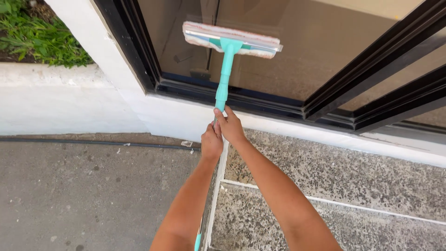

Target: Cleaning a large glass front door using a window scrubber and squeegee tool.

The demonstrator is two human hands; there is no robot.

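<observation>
A turquoise window squeegee (231,40) with a pale cloth pad and a metal blade rests its head flat against the dark glass pane (316,42). Its turquoise handle (223,79) runs down to my hands. My right hand (229,124) grips the pole just below the turquoise section. My left hand (212,142) is wrapped around the pole right beneath it, touching the right hand. The lower end of the pole shows between my forearms at the bottom edge.
Black window frames (371,74) cross the glass above a white sill (176,116). Speckled stone paving (353,181) lies on the right, grey concrete (83,195) on the left. A dark hose (93,142) runs along the low white wall, with grass (42,37) behind.
</observation>
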